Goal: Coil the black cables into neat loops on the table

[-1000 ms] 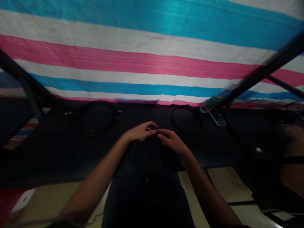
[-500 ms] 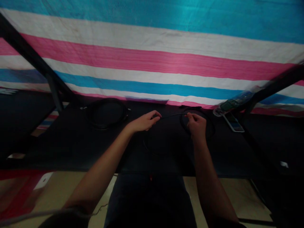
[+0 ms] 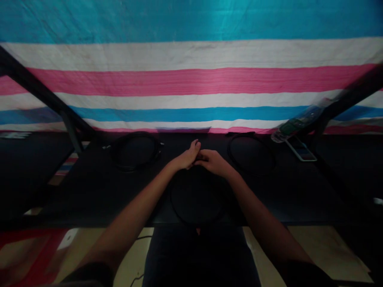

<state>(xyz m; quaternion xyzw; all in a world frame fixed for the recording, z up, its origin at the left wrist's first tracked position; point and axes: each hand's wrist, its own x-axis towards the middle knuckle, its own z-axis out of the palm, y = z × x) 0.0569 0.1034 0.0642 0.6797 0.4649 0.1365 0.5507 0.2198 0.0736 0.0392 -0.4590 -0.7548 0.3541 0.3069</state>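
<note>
My left hand [image 3: 188, 156] and my right hand [image 3: 213, 162] meet over the middle of a black table [image 3: 89, 187]. Both pinch the top of a thin black cable loop [image 3: 196, 215] that hangs down from them toward the table's near edge. The cable is hard to see against the dark tabletop. A thick black cable coil [image 3: 134, 150] lies to the left of my hands, and a thinner black cable coil [image 3: 251, 153] lies to the right.
A striped pink, white and blue sheet [image 3: 191, 79] hangs behind the table. A plastic bottle [image 3: 295, 124] and a phone [image 3: 301, 149] lie at the back right. Dark frame bars [image 3: 44, 95] cross both sides. My dark trousers [image 3: 197, 255] show below the table edge.
My right hand, half a second ago out to the right with the cable stretched, has come back to my left hand. The loop under them is now larger.
</note>
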